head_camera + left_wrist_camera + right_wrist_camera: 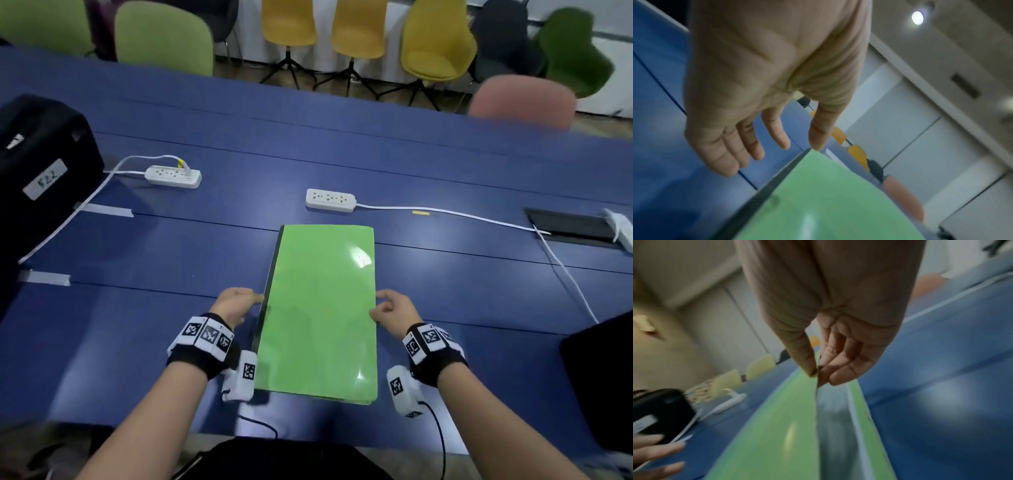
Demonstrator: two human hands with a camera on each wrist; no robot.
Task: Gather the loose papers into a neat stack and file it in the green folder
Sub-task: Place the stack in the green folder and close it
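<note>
green folder (318,315) lies on the blue table (137,257); your right hand (394,310) pinches its cover edge, your left hand (236,303) has relaxed, spread fingers beside the spine.

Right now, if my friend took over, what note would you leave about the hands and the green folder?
Left hand: open, fingers relaxed beside the folder's dark spine edge; whether it touches is unclear.
Right hand: thumb and fingers pinch the front cover's open edge, lifted slightly.
Green folder: flat on the blue table, straight in front, nearly closed.
Papers: a pale sheet shows inside the gap; no loose sheets visible on the table.
Done: papers appear filed.
Left: probably lower the cover and release the grip.
</note>
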